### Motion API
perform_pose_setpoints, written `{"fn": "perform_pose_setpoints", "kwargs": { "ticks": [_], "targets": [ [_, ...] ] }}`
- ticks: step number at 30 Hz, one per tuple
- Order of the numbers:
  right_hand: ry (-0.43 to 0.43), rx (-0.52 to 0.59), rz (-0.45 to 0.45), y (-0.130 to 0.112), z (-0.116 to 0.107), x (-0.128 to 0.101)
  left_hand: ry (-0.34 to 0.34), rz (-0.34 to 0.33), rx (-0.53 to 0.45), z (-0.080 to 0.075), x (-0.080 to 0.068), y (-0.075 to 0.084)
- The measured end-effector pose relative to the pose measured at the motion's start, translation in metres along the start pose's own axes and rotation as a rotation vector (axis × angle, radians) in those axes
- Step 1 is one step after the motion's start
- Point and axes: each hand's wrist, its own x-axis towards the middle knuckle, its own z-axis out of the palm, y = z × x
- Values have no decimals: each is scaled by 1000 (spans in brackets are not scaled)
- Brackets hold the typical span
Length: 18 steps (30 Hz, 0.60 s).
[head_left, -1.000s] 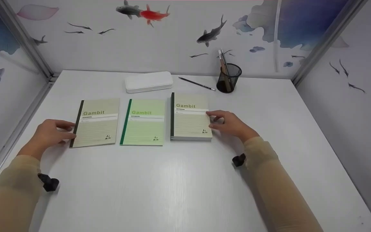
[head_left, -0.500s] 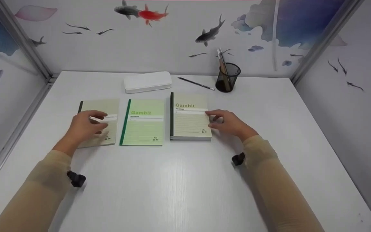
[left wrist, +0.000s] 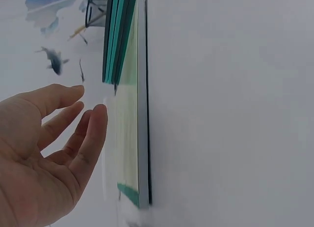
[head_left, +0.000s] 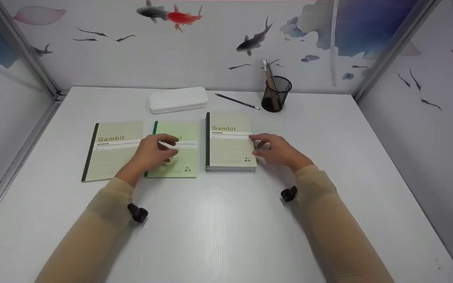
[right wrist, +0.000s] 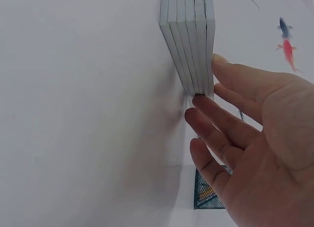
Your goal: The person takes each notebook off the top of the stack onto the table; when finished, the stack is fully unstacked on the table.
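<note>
My left hand [head_left: 151, 151] hovers over a green notebook [head_left: 171, 167], its fingers loosely bent and holding nothing. In the left wrist view this notebook [left wrist: 128, 138] lies flat, apart from the fingertips. A stack of notebooks [head_left: 228, 153] with a beige cover on top sits to the right. My right hand [head_left: 279, 151] holds the stack by its right edge. The right wrist view shows the thumb at the top cover's edge and fingertips against the side of the stacked notebooks [right wrist: 189, 45]. Left of the green one lies a beige notebook [head_left: 110, 159], partly covered by the left hand.
Behind the notebooks are a white case [head_left: 178, 100], a dark pencil [head_left: 236, 101] and a black mesh pen cup [head_left: 277, 96] holding pencils. The white table [head_left: 210, 228] is enclosed by walls [head_left: 195, 51] painted with fish.
My left hand has moved right, from the left edge of the beige notebook, across it, to above the green notebook. The right hand stays at the stack.
</note>
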Motion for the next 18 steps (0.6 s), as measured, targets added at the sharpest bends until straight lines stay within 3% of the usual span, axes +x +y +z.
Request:
{"fn": "perform_pose_setpoints", "kwargs": {
  "ticks": [3, 9, 14, 18],
  "targets": [
    [4, -13, -8, -2, 1, 0, -18, 30, 1, 15, 8, 9],
    [7, -17, -27, -9, 1, -1, -58, -5, -9, 39, 21, 26],
    [36, 9, -19, -9, 4, 1, -95, -29, -8, 53, 29, 37],
    [87, 88, 36, -7, 7, 5, -105, -33, 12, 60, 35, 41]
  ]
}}
